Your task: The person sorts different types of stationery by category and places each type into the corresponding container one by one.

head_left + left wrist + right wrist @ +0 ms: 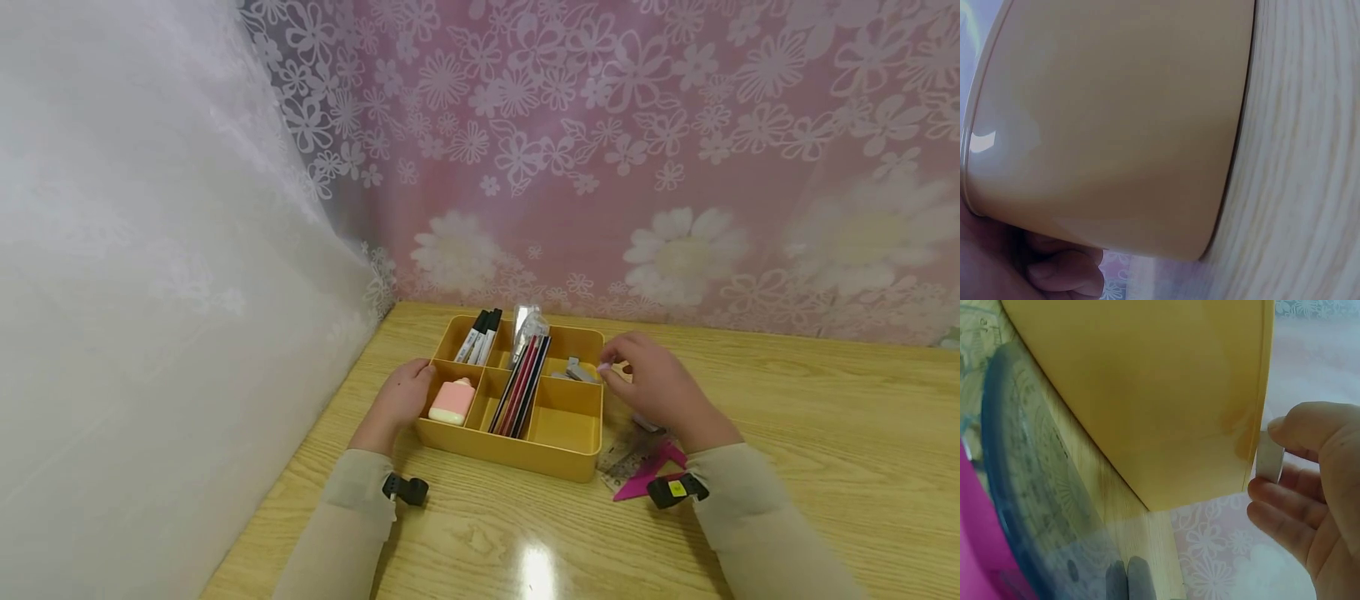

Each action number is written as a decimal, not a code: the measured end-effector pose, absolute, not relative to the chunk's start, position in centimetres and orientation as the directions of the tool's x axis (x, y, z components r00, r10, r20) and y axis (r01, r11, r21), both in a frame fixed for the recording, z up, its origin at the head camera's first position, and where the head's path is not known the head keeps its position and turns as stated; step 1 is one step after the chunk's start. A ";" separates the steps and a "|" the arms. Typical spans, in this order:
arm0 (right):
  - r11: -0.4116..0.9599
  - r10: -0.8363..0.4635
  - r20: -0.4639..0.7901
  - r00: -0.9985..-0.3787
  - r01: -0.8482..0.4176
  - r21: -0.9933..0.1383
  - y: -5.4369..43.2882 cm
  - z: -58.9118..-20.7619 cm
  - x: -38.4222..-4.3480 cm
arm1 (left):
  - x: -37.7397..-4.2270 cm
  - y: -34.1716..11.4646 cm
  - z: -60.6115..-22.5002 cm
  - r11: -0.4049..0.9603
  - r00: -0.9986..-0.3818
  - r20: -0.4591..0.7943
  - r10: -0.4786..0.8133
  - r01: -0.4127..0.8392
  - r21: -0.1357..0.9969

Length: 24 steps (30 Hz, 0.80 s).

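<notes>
A yellow divided organizer tray [502, 454] sits on the table. My left hand [401, 393] grips its left rim; in the left wrist view, curled fingers [1066, 272] show beside the tray wall [1116, 125]. At the right rim, my right hand [652, 379] pinches a small whitish block [1269, 457], like an eraser, between thumb and fingers. Several grey blocks [577, 372] lie in the nearby back-right compartment. Other compartments hold black-capped markers [478, 337], a clear-wrapped item [528, 321], several pencils [519, 387] and a pink and cream bottle [453, 402].
Right of the tray, beneath my right arm, lie a clear protractor [1054, 462], a pink set square [648, 477] and grey strips [1129, 579]. The wooden table [480, 533] meets a white sheet [187, 292] at left and a flowered pink curtain [540, 208] behind.
</notes>
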State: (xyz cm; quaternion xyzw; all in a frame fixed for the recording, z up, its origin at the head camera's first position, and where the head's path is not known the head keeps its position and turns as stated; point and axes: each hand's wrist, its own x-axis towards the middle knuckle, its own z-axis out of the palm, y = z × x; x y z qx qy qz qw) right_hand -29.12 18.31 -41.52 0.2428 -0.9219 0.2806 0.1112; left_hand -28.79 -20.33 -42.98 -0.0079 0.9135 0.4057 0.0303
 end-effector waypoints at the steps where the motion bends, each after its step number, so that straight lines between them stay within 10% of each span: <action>1: 0.723 -0.389 0.348 -0.853 -0.517 -0.458 18.2 -41.6 -29.1 | -28.8 -20.3 -43.0 0.667 -0.998 -0.063 0.009 -0.041 0.744; 13: 0.728 -0.441 0.397 -0.805 -0.580 -0.366 17.8 -41.3 -28.9 | -28.8 -20.4 -42.9 0.662 -0.998 -0.064 0.015 -0.038 0.749; 24: 0.803 -0.388 0.126 -0.913 -0.402 -0.440 21.2 -40.0 -28.9 | -28.8 -20.4 -42.9 0.668 -0.998 -0.061 0.020 -0.032 0.744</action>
